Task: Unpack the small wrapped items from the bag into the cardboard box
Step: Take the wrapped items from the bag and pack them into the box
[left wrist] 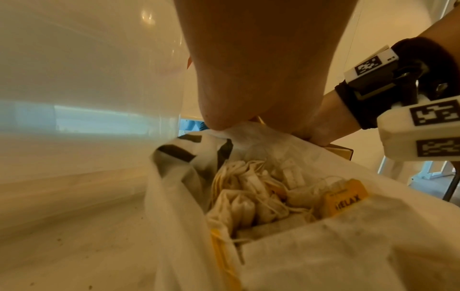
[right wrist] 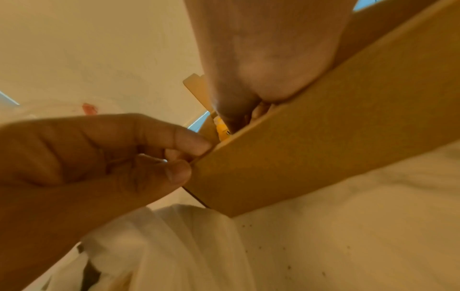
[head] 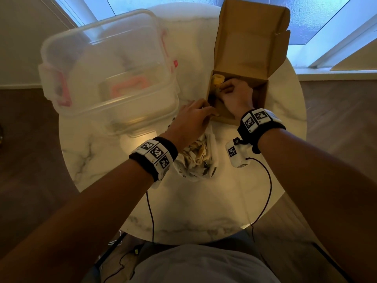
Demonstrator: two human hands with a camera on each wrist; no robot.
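Both hands curl: left (head: 189, 117) pinching the cardboard box (head: 240, 111) corner, right (head: 234, 92) gripping a yellow packet (head: 217, 80).

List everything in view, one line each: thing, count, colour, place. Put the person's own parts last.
cardboard box: one, brown, lid up, far right of the table.
yellow packet: one seen, yellow, inside the cardboard box at the fingertips of the right hand.
bag: one, white with dark print, open, near the middle of the table, just in front of the box.
tea bags: many, off-white with yellow tags, in the bag.
plastic tub: one, clear with pink clips, left of the table.
table: one, round, white marble.
left hand: grips the box's near left corner.
right hand: inside the box, fingers curled; what it holds is unclear.
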